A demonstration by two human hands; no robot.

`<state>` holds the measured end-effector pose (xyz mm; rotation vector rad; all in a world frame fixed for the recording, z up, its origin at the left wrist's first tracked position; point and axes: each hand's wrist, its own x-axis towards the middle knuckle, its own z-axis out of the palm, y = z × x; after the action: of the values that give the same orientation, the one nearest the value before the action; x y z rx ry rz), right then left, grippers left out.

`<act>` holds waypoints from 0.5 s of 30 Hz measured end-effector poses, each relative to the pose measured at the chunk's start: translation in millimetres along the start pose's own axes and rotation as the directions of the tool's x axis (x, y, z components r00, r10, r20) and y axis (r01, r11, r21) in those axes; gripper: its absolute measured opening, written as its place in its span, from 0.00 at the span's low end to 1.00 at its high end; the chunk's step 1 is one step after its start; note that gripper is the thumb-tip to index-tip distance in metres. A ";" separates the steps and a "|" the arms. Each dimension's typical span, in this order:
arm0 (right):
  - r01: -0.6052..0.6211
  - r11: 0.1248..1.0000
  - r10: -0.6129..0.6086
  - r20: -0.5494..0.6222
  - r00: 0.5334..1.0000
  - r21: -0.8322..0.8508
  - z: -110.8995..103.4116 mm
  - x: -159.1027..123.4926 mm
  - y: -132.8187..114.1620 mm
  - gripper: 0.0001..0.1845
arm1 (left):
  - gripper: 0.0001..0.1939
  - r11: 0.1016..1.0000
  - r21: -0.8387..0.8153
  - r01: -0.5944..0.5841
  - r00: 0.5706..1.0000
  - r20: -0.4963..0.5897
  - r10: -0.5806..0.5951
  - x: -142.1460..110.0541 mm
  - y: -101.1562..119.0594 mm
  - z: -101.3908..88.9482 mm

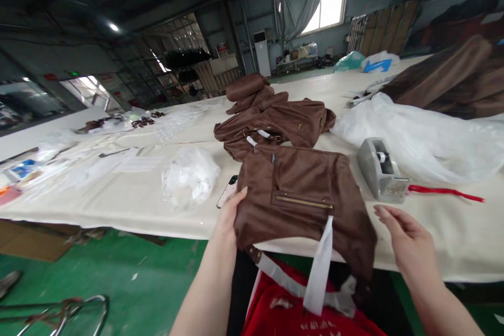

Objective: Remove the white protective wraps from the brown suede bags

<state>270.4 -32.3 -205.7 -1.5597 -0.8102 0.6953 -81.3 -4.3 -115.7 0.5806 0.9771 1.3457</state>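
Note:
A brown jacket [303, 194] with a brass zip pocket lies at the near edge of the cream-covered table [129, 194], its hem hanging over the edge. My left hand [228, 218] grips the jacket's left side, thumb on top. My right hand [405, 244] hovers just right of the jacket, fingers apart and holding nothing. A white strip [321, 268] hangs down from the jacket's front, and a second strip runs across below the hem.
More folded brown jackets [275, 121] are stacked behind. A grey tape dispenser [380, 170] and red strap [444, 191] sit at right, beside clear plastic sheeting [425, 142]. A crumpled plastic bag [191, 176] and phone [227, 191] lie at left. Red fabric [299, 310] is below.

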 end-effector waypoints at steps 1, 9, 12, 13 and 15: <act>0.001 1.000 0.000 0.006 1.000 -0.029 -2.5 -1.3 -0.7 0.21 | 0.20 0.996 -0.043 -0.076 0.997 0.004 0.076 -9.1 17.6 6.5; 0.001 1.000 -0.007 0.342 0.940 0.018 9.2 -5.8 1.7 0.25 | 0.29 0.887 0.216 -0.409 0.868 0.392 0.305 -43.8 60.7 89.4; -0.120 0.947 -0.035 0.469 0.883 0.297 19.7 -10.1 3.2 0.32 | 0.33 0.723 0.443 -0.530 0.706 0.703 0.087 -31.8 13.1 110.1; -0.190 0.904 -0.014 0.470 0.883 0.384 20.4 -10.7 4.9 0.33 | 0.35 0.627 0.488 -0.607 0.613 0.790 -0.022 -30.1 -8.2 112.3; -0.331 0.826 0.101 0.458 0.883 0.456 16.6 -9.5 10.6 0.31 | 0.40 0.465 0.516 -0.720 0.444 0.857 -0.264 -31.9 -55.2 109.6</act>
<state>252.7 -31.2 -218.5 -1.0159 -0.6662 1.3388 42.5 -25.1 -98.3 2.1269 0.5601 0.4384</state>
